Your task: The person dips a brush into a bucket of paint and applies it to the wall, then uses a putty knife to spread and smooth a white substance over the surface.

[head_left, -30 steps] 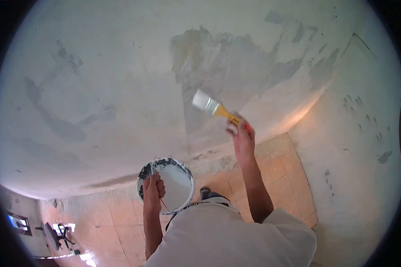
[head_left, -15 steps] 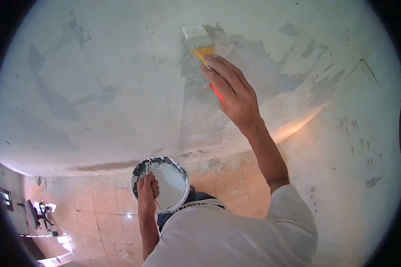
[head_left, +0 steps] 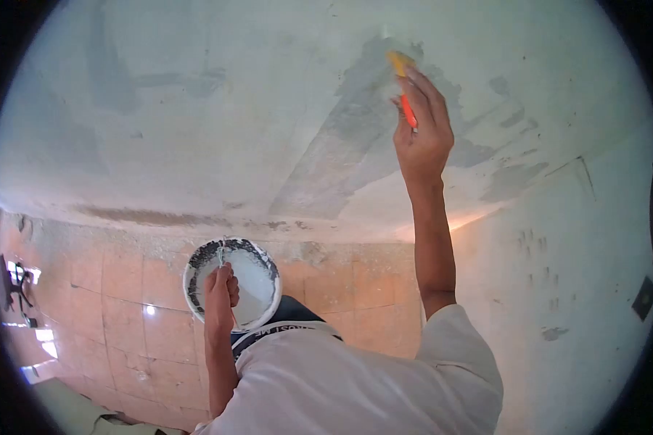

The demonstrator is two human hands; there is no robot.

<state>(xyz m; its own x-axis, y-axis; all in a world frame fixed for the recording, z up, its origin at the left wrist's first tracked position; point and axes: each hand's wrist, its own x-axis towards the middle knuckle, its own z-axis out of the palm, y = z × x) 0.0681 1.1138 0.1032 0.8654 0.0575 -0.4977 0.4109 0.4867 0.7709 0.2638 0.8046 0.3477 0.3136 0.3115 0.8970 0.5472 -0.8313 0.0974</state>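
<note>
A paintbrush (head_left: 408,112) with an orange-red handle and yellow collar is in my right hand (head_left: 424,134), fingers closed round it. Its bristles are blurred and pale against the upper wall (head_left: 218,138), over a grey patch (head_left: 370,87). Low in front of my body, my left hand (head_left: 221,290) is closed on the wire handle (head_left: 222,254) of a round bucket (head_left: 272,308). White paint (head_left: 254,279) lies inside the bucket, and dark smears mark its inner wall near the rim.
Orange floor tiles (head_left: 123,290) run along the foot of the wall. A second wall (head_left: 515,304) meets it at the right, with several dark marks and a small dark plate (head_left: 644,299). An office chair base (head_left: 23,290) stands at the far left.
My right hand has carried the paintbrush up and to the right along the wall. The view has shifted, and the bucket in my left hand appears a little further left and higher.
</note>
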